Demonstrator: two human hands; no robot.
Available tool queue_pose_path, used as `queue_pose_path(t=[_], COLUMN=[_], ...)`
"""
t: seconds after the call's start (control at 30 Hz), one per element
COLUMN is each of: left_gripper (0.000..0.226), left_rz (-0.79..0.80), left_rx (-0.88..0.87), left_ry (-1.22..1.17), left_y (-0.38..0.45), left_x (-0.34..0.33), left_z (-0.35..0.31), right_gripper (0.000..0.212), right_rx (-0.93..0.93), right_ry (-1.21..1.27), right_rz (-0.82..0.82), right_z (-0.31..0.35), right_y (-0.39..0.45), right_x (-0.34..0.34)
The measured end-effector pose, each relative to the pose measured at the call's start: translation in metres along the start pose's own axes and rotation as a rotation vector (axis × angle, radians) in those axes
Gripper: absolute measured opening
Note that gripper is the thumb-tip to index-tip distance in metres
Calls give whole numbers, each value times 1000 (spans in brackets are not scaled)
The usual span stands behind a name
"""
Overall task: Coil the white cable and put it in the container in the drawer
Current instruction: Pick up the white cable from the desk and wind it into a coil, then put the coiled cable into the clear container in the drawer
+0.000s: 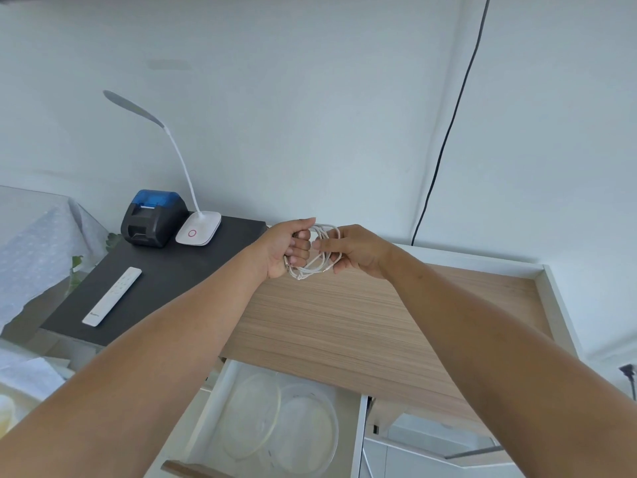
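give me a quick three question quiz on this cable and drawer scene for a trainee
1. True or false: the white cable already lies in the container in the open drawer.
2. Multiple choice: what sits on the dark side table closest to the person? A) the desk lamp B) the white remote C) the black and blue printer
3. Fill in: the coiled cable is held above the wooden ____ by both hands.

Key:
1. False. The left hand and right hand both grip the loops in the air; the clear container holds no cable.
2. B
3. desktop
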State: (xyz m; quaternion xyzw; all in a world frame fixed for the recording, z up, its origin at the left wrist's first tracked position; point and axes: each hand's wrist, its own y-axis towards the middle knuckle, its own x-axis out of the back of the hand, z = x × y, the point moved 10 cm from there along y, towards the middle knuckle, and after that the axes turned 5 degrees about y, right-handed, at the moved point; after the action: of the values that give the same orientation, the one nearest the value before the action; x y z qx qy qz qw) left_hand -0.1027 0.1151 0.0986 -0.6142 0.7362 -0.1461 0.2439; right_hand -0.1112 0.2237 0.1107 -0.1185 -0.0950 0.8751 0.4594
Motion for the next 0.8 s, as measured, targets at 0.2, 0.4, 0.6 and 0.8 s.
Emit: queue_pose_path(t=[0.2, 0.4, 0.6, 0.8], left_gripper=[37, 41, 42, 48], left_rz=[-138, -288, -268, -304], left_rx=[-27, -28, -64, -88], left_ry=[49, 138, 216, 307], left_y=[3, 1, -7, -20], left_x=[10, 23, 21, 31], left_z=[8, 25, 48, 79], right_gripper=[7, 17, 19, 16], right_rx=[-15, -32, -28, -90], right_ry=[-163, -699, -758, -213], right_rz=[-255, -224, -211, -131], right_z=[-6, -20, -46, -73], right_y=[3, 4, -2, -18], right_x=[26, 10, 4, -3])
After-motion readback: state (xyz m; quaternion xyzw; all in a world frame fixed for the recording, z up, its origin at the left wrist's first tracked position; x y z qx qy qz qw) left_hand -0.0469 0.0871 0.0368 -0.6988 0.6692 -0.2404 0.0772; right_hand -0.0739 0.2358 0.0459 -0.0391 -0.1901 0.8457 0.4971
